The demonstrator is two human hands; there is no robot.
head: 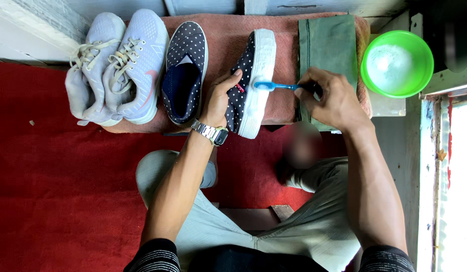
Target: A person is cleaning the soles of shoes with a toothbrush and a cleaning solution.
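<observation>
Head camera looks down as we steady a polka-dot slip-on shoe (pixel 247 85) on its side with our left hand (pixel 219 98), fingers wrapped over its dark upper. Our right hand (pixel 330 98), closed around a blue toothbrush (pixel 278 86), lays the bristles against the shoe's white sole, just left of that hand. Its mate (pixel 184 70) and two grey sneakers (pixel 117 65) rest alongside on the pink towel (pixel 228 40); a green bowl (pixel 397 63) stands at right.

Bare arms, no long sleeves. Short sleeves (pixel 155 254) dark w/ thin light stripes, both sides. Silver metal watch (pixel 212 133) w/ dark face on left wrist. Light grey-green trousers (pixel 294 226), a bit baggy. Nothing on hands.
</observation>
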